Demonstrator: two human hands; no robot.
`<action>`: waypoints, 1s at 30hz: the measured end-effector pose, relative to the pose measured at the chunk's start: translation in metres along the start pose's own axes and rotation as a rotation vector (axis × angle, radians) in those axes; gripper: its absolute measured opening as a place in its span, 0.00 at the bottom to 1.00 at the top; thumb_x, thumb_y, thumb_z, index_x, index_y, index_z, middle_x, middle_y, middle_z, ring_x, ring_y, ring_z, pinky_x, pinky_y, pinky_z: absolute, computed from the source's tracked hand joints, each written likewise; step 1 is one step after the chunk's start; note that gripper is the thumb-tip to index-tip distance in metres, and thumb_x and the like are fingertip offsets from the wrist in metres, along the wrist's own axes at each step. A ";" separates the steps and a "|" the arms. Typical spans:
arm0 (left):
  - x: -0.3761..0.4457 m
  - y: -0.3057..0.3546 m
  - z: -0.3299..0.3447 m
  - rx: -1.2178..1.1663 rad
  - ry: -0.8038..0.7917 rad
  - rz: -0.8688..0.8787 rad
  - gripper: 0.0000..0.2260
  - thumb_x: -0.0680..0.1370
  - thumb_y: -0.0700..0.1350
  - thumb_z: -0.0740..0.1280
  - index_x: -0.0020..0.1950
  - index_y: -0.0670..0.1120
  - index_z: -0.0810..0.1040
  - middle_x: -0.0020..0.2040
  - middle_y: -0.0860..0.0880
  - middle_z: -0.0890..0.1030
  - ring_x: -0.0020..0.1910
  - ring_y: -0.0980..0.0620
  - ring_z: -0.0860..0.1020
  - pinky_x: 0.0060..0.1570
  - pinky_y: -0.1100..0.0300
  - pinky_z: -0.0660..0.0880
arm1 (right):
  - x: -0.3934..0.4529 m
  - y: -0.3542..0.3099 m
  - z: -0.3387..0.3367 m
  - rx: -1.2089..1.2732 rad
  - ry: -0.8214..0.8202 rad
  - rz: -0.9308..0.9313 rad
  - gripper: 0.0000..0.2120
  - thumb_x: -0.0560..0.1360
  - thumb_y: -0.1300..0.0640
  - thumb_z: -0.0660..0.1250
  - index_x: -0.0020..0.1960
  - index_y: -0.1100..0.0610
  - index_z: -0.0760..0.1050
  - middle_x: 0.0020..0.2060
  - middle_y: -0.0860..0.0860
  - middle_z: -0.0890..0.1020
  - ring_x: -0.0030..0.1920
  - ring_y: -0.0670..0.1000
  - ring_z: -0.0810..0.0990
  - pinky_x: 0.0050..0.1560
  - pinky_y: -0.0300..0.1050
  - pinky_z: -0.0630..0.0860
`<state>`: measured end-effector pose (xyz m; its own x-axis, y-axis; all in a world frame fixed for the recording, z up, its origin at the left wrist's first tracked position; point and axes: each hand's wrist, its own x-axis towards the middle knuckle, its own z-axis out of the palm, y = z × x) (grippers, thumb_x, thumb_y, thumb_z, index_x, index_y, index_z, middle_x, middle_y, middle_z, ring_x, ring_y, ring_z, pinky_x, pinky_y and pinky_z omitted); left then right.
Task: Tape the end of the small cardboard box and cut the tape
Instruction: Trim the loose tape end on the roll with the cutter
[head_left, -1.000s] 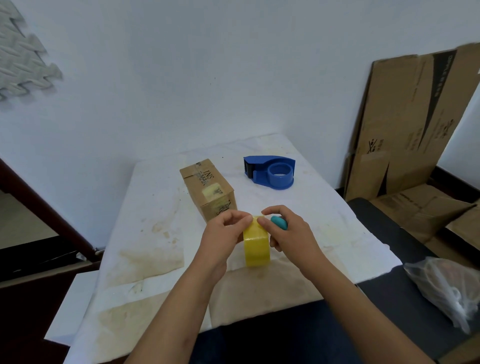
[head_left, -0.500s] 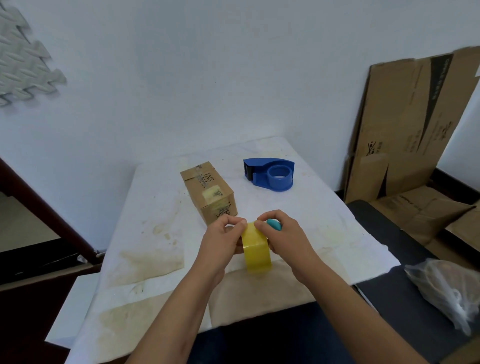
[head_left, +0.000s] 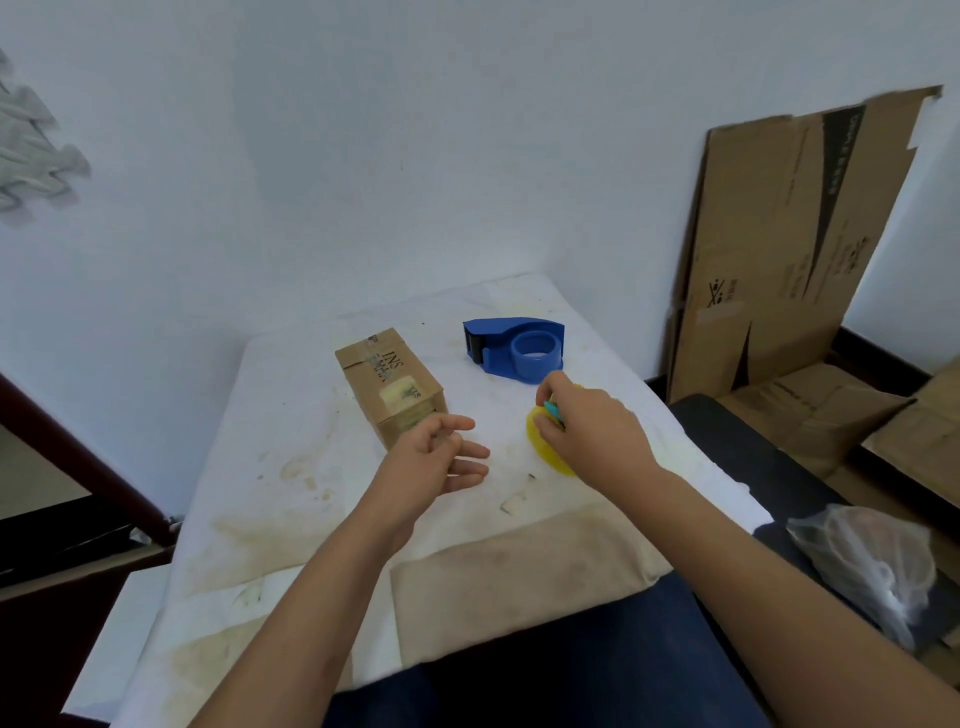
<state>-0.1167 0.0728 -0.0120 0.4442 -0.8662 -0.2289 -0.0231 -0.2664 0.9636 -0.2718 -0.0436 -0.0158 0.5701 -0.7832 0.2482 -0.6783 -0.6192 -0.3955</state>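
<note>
Fingers (head_left: 470, 449) of my left hand (head_left: 434, 460) are loosely spread and hold nothing, hovering just in front of the small cardboard box (head_left: 390, 387). My right hand (head_left: 597, 434) is curled over the yellow tape roll (head_left: 545, 447), pressing it to the white cloth (head_left: 291, 431); it hides most of the roll, and I cannot tell how a small teal thing (head_left: 555, 411) sits between my fingertips. The box lies on its side left of centre, old tape across its top and near end; that end is partly behind my left hand. A blue tape dispenser (head_left: 514, 349) stands behind my right hand, apart from the box. Small scraps (head_left: 511, 503) lie on the cloth between my wrists. Bare cloth opens left of the box up to the table's edge. Flattened cartons (head_left: 789, 244) lean on the wall at right, and a plastic bag (head_left: 867, 566) is near my right forearm.
</note>
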 end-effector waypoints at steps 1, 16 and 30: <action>0.001 0.001 -0.002 0.004 0.003 0.010 0.11 0.84 0.38 0.55 0.60 0.42 0.76 0.50 0.41 0.83 0.39 0.50 0.84 0.42 0.61 0.83 | 0.006 0.005 0.003 -0.078 0.004 -0.046 0.06 0.78 0.54 0.58 0.54 0.54 0.67 0.40 0.51 0.77 0.38 0.55 0.74 0.34 0.47 0.69; 0.027 0.010 -0.020 0.017 0.064 0.027 0.10 0.82 0.37 0.60 0.59 0.45 0.78 0.54 0.39 0.80 0.41 0.48 0.85 0.42 0.60 0.82 | 0.054 0.033 0.033 0.037 -0.226 -0.058 0.12 0.75 0.45 0.65 0.53 0.51 0.76 0.48 0.49 0.81 0.49 0.52 0.78 0.47 0.46 0.74; 0.023 0.008 -0.019 0.216 -0.003 0.049 0.09 0.82 0.42 0.61 0.57 0.49 0.79 0.57 0.49 0.81 0.48 0.51 0.84 0.51 0.57 0.81 | 0.066 0.047 -0.003 0.098 -0.445 0.172 0.21 0.74 0.59 0.68 0.66 0.54 0.71 0.61 0.55 0.76 0.57 0.55 0.74 0.48 0.42 0.69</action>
<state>-0.0898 0.0591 -0.0065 0.4348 -0.8817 -0.1834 -0.2363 -0.3082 0.9215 -0.2675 -0.1247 -0.0152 0.6110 -0.7598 -0.2221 -0.7455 -0.4579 -0.4843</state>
